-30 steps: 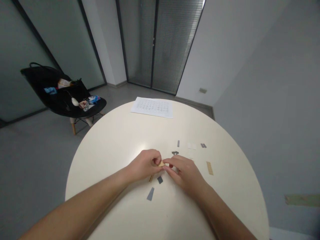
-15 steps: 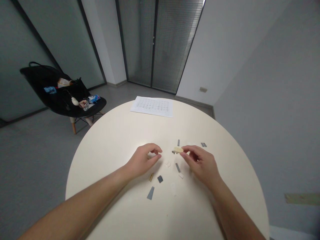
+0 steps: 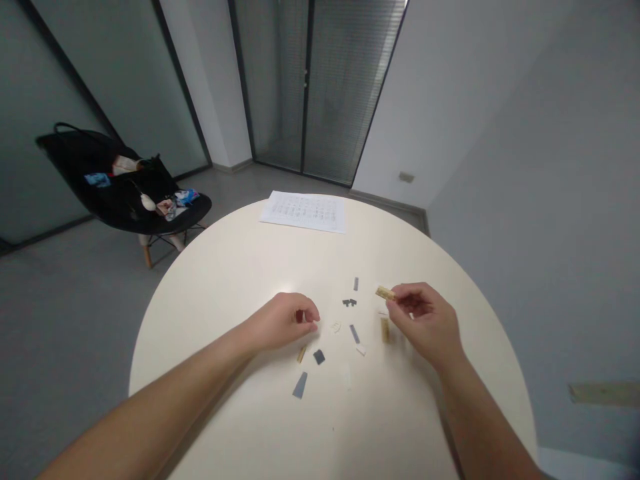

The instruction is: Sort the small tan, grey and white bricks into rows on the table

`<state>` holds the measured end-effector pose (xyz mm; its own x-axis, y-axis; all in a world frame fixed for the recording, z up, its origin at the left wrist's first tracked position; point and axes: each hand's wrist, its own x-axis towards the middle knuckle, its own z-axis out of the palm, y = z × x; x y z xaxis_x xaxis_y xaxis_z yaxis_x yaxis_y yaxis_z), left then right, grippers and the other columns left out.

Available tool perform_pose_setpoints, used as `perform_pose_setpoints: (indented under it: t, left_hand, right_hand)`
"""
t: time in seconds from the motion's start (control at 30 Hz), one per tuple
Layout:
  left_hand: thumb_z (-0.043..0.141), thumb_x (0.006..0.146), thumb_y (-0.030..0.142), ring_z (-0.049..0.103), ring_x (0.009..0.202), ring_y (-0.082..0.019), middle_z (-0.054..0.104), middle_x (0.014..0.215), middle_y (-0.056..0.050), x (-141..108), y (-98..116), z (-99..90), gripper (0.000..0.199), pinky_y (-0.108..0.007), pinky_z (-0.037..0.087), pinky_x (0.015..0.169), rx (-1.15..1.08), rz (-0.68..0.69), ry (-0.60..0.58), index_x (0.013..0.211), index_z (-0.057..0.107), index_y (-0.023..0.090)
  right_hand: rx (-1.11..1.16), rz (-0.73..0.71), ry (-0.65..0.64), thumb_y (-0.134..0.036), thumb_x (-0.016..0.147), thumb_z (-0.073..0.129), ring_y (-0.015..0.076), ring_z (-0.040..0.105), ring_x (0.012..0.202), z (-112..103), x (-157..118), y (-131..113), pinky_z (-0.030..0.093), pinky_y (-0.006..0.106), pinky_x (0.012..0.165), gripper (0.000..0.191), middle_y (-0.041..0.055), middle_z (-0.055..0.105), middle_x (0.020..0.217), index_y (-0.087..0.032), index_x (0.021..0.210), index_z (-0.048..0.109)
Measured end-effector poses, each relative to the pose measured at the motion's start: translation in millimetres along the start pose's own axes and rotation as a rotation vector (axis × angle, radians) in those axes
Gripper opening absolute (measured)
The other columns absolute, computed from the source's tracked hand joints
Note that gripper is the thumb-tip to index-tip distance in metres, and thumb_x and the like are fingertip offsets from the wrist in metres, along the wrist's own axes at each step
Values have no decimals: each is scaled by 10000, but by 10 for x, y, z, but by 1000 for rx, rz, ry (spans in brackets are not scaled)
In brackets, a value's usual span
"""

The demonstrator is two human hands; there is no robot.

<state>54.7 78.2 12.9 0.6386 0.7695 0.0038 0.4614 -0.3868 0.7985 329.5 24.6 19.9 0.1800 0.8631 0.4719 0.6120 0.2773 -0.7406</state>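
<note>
Between the thumb and fingers of my right hand (image 3: 425, 320) is a small tan piece (image 3: 385, 293), held above the right part of the table. Another tan piece (image 3: 385, 329) lies just below that hand. My left hand (image 3: 287, 320) hovers over the middle with its fingers curled, thumb and fingertips a little apart and nothing between them. Between the hands lie small dark pieces (image 3: 349, 303), a white piece (image 3: 336, 327) and a grey strip (image 3: 355, 333). A dark square piece (image 3: 319, 357), a tan strip (image 3: 301, 354) and a grey wedge-shaped piece (image 3: 300, 385) lie nearer me.
The round white table (image 3: 225, 267) carries printed papers (image 3: 303, 211) at its far edge. A second grey strip (image 3: 356, 284) lies beyond the dark pieces. Behind the table at left stands a black chair (image 3: 115, 213) holding a bag and small packets.
My right hand has moved right with a tan piece, uncovering the small dark pieces and the other tan piece. My left hand has shifted slightly left and lower.
</note>
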Motion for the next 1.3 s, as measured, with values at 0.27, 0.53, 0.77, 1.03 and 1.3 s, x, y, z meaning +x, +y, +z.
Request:
perform_pose_setpoints:
  t: [0.27,0.53,0.77,1.03,1.3]
  left_hand:
    - [777,664,321,490,601,-103,576,671,34,-48,65,-93,228,-222,313,528,118,4,-311,660,604,172]
    - [894,516,378,451,681,-132,514,637,45,-95,65,-22,484,-243,303,631,255,241,-415,599,462,176]
    - [880,555,393,467,685,-141,524,644,38,-92,54,24,490,-257,297,646,317,250,-411,582,444,172]
    - [823,670,393,479,654,-133,527,626,31,-59,-17,61,435,-256,287,636,264,325,-326,595,454,175]
    - [820,687,368,469,631,-120,526,614,37,-46,23,28,433,-247,300,623,236,279,-306,574,454,167]
  right_hand:
    - [151,-19,149,-189,723,695,138,600,716,-83,56,138,489,259,610,160,13,621,802,-213,707,537]
    - [126,82,262,-236,689,710,137,605,684,-144,107,126,513,280,644,193,9,626,742,-210,645,523]
    - [95,169,328,-301,666,720,145,604,654,-214,152,178,515,271,574,216,17,623,730,-216,675,522]
    - [147,196,320,-288,702,711,110,554,578,-245,164,228,456,238,484,408,11,627,787,-216,1098,644]
    - [76,219,359,-282,668,738,101,539,521,-384,196,386,490,234,455,306,-5,628,699,-187,957,698]
